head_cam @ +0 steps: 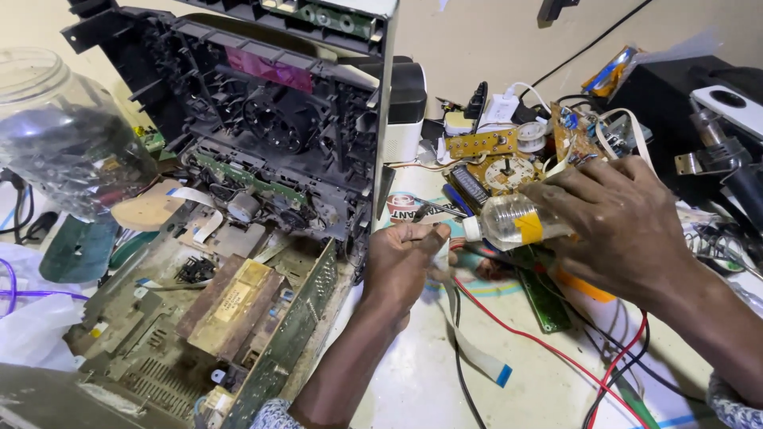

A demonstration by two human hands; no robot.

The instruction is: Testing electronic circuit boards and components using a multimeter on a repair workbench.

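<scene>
My right hand (624,226) grips a small clear plastic bottle (513,222) with a yellow label, tipped on its side with the white nozzle pointing left. My left hand (401,262) is closed around a thin metal tool (435,210) whose tip sits just left of the bottle's nozzle. Both hands hover over the worktable, right of an opened, dusty audio unit (238,278) whose black front frame (270,111) stands tilted up.
Yellow circuit boards (497,163) and a green board (544,298) lie behind and under my hands. Red and black wires (540,345) and a white ribbon cable (477,361) cross the table. A clear plastic jar (63,135) stands at far left, black equipment (707,119) at right.
</scene>
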